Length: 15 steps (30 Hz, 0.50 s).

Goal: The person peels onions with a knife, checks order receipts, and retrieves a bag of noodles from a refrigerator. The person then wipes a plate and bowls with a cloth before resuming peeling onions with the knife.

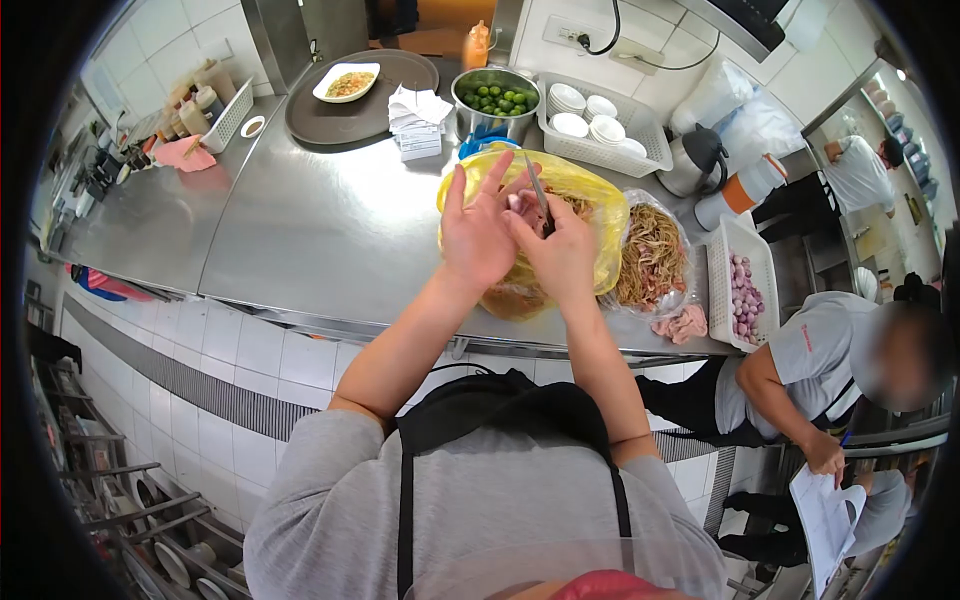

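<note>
My left hand [478,238] is raised over a yellow plastic bag [603,205], palm showing and fingers spread. Close beside it, my right hand [562,258] grips a small knife [541,200] with its blade pointing up and away. Between the two hands is something small and pinkish that I cannot make out clearly. Brownish scraps partly show inside the yellow bag, though my hands hide much of it. Just right of it lies a clear bag of brown, stringy roots or stems [648,258]. A white basket [719,290] holds purple shallots [745,300].
Behind the bags stand a metal pot [480,127] of green limes, a white crate [630,165] of small bowls and a kettle [697,158]. A round brown tray [300,110] bears a food dish. A person [815,350] with a clipboard [825,520] is at my right.
</note>
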Motion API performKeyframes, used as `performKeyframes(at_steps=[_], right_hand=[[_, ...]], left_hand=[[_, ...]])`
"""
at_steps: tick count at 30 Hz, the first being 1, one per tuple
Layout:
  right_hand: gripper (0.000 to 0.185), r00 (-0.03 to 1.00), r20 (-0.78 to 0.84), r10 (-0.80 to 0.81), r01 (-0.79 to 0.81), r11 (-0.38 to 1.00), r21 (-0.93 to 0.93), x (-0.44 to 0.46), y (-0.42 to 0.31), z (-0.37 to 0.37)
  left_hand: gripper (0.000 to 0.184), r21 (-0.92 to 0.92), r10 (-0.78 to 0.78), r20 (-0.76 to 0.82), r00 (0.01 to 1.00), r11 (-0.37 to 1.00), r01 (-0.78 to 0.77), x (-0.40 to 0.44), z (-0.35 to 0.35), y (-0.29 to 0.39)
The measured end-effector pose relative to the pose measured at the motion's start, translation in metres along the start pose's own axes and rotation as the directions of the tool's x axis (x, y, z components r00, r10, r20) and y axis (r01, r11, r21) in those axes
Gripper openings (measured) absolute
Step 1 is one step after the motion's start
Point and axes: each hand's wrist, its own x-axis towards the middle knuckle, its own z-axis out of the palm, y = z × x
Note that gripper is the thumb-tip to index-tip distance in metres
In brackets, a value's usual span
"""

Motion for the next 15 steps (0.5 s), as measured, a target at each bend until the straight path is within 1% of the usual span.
performKeyframes(at_steps=[2,3,4,5,8,9,11,12,14,15], right_hand=[[0.026,0.999,-0.049,0.002,-0.003,1.000,-0.009,0.006,-0.001,0.002],[0.025,0.988,-0.019,0.152,-0.145,0.968,0.206,0.007,-0.001,0.001],[0.023,0.956,0.044,0.289,-0.281,0.870,0.404,0.009,0.000,-0.001],[0.022,0.905,0.134,0.404,-0.403,0.714,0.572,0.009,0.001,-0.002],[0.019,0.858,0.246,0.451,-0.433,0.379,0.818,0.011,0.010,-0.007],[0.020,0.864,0.229,0.447,-0.417,0.384,0.824,0.011,0.009,-0.005],[0.021,0.869,0.208,0.450,-0.399,0.387,0.831,0.004,0.007,0.000],[0.023,0.877,0.194,0.439,-0.403,0.453,0.795,0.002,0.006,0.000],[0.029,0.898,0.164,0.409,-0.394,0.579,0.714,0.001,0.001,-0.002],[0.033,0.907,0.174,0.384,-0.386,0.590,0.709,-0.001,0.001,-0.005]], left_hand=[[0.059,0.046,-0.013,0.001,1.000,0.999,0.013,-0.002,0.003,-0.004],[0.056,0.070,-0.017,-0.052,0.998,0.997,0.021,-0.002,0.002,-0.006],[0.052,0.091,-0.020,-0.106,0.994,0.995,0.030,0.000,-0.002,-0.008],[0.048,0.111,-0.023,-0.160,0.987,0.993,0.041,0.001,-0.006,-0.011],[0.033,0.275,-0.004,-0.083,0.997,0.961,0.027,-0.002,-0.020,-0.018],[0.026,0.308,0.017,-0.105,0.994,0.951,0.017,-0.006,-0.008,-0.019],[0.023,0.352,0.073,-0.118,0.990,0.936,-0.027,-0.004,-0.008,-0.021],[0.022,0.372,0.101,-0.128,0.987,0.927,-0.046,-0.004,-0.009,-0.021],[0.018,0.294,0.106,-0.114,0.988,0.953,-0.069,-0.005,-0.008,-0.017],[0.017,0.257,0.108,-0.108,0.988,0.963,-0.077,-0.006,-0.006,-0.014]])
